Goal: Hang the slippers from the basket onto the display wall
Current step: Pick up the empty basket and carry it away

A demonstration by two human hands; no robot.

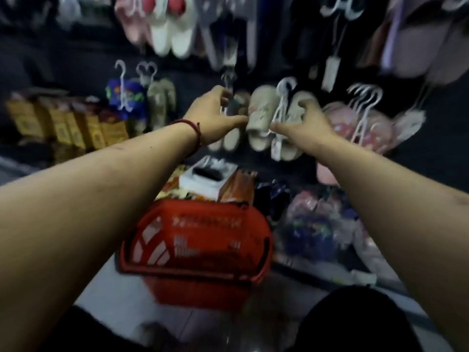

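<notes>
Both arms reach out to the dark display wall. My right hand grips a beige slipper pair on a white plastic hanger, held against the wall at mid height. My left hand, with a red cord at the wrist, pinches the hook of a hanger beside another pale slipper pair hanging just left of it. The red shopping basket stands on the floor below my arms; the blur hides what lies inside.
More slippers hang on the wall: white with red pompoms, blue, pink, purple. Yellow boxes line the left. Bagged slippers and cartons lie on the floor behind the basket.
</notes>
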